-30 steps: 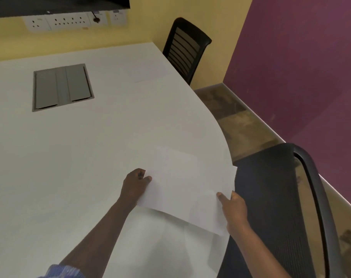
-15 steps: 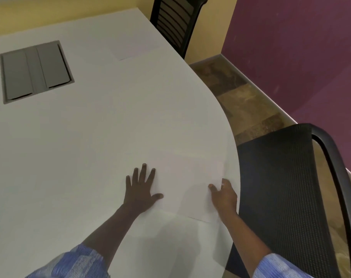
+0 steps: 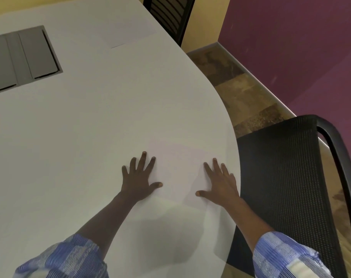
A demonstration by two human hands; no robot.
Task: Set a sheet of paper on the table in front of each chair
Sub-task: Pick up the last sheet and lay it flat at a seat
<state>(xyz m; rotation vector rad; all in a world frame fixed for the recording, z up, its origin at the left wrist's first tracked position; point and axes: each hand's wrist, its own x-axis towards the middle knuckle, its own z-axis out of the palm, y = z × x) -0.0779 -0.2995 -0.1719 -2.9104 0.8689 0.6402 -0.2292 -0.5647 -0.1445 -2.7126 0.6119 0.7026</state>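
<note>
A white sheet of paper (image 3: 178, 169) lies flat on the white table (image 3: 90, 127), close to the curved right edge and facing the near black mesh chair (image 3: 286, 177). My left hand (image 3: 139, 178) presses flat on the sheet's left side, fingers spread. On the sheet's right side my right hand (image 3: 220, 182) rests flat too, fingers apart. Another sheet (image 3: 128, 36) lies far up the table in front of the second black chair (image 3: 170, 15).
A grey cable hatch (image 3: 22, 59) is set into the tabletop at the far left. Brown tiled floor (image 3: 240, 87) and a purple wall (image 3: 290, 47) run along the right. The near chair sits tight against the table edge.
The sheet went from held and lifted at its near edge to lying flat. Both hands let go of its edges and spread flat on it. The view tilted down.
</note>
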